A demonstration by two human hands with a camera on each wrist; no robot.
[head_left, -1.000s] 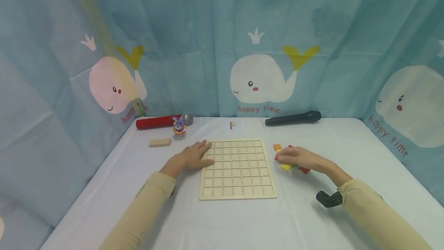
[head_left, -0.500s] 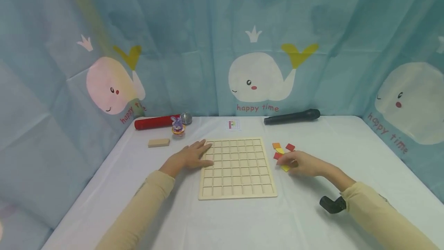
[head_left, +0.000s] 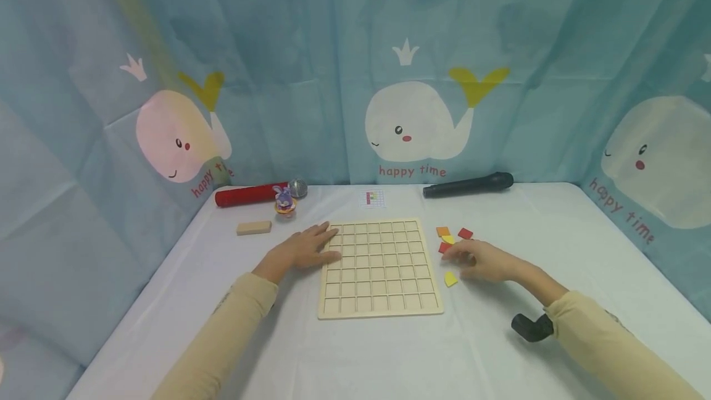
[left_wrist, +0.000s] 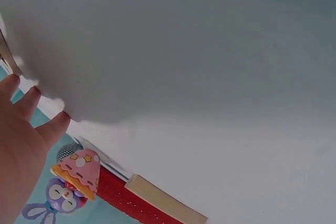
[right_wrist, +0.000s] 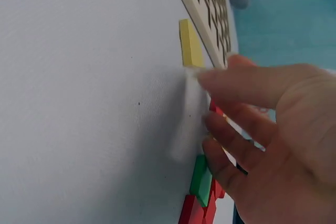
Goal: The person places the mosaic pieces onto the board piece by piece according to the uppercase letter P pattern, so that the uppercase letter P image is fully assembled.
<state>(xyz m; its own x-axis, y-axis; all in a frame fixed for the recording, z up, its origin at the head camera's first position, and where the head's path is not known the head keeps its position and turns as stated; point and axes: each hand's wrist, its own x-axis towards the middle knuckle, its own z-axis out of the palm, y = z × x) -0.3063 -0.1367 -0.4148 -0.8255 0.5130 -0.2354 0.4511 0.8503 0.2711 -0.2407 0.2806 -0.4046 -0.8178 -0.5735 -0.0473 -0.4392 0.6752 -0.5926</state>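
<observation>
My right grip (head_left: 480,260) relaxed, released, over six loose tiles (head_left: 450,278); left grip (head_left: 307,249) flat on one grid board (head_left: 379,268)

— What can't you confirm from the head view?

— My right hand (head_left: 482,261) covers part of the coloured tiles (head_left: 451,238), so I cannot count them. The small card (head_left: 373,199) at the far edge is too small to read.

— And the wrist views?

— The left wrist picture cuts off my left hand (left_wrist: 20,145) and the purple toy (left_wrist: 63,195) at the frame edge. In the right wrist picture the grid board (right_wrist: 210,11) runs out of frame, and my fingers (right_wrist: 247,85) are blurred.
</observation>
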